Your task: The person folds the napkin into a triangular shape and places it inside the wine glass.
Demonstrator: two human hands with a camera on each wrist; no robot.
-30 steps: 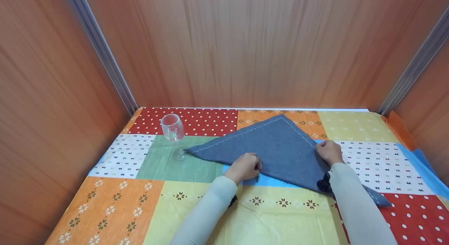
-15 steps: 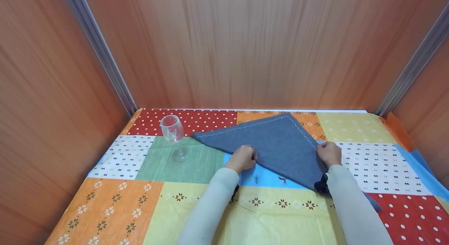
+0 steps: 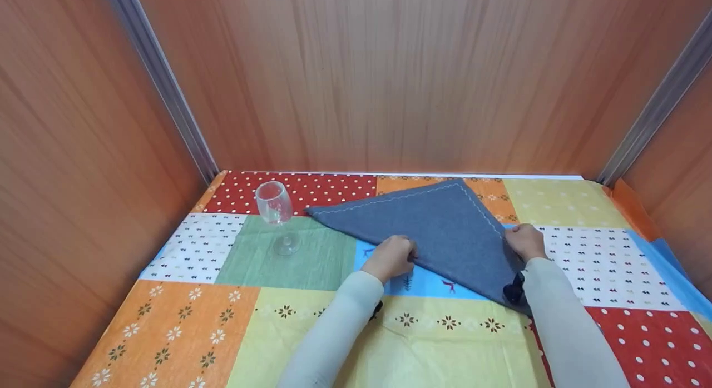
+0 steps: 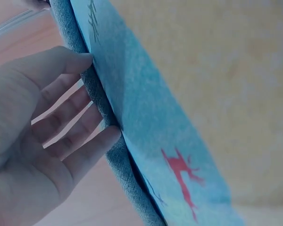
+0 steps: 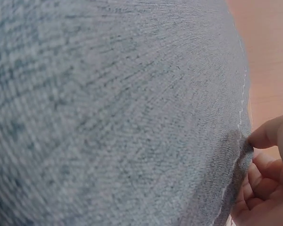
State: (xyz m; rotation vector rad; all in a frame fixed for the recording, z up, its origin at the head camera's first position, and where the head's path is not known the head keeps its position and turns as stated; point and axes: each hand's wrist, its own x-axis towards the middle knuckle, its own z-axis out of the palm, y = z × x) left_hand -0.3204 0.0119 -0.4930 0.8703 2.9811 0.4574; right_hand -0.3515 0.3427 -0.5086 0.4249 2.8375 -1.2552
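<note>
A grey cloth napkin (image 3: 439, 227) with pale zigzag stitching lies folded into a triangle on the patchwork tablecloth. At its long folded edge, my left hand (image 3: 394, 257) holds the fabric. In the left wrist view, the thumb and fingers of my left hand (image 4: 47, 122) meet along the rounded fold. My right hand (image 3: 524, 242) pinches the stitched right edge, its thumb on the fabric in the right wrist view. The right forearm hides the near right corner of the napkin.
A clear wine glass (image 3: 274, 204) stands upright left of the napkin's left corner, close to it. Wood-grain panels (image 3: 356, 88) wall in the table (image 3: 167, 332) at the back and both sides.
The napkin's left corner has swung back, away from the glass foot. Its near right corner has drawn in behind the forearm. The left hand shifted slightly; the right hand kept its hold.
</note>
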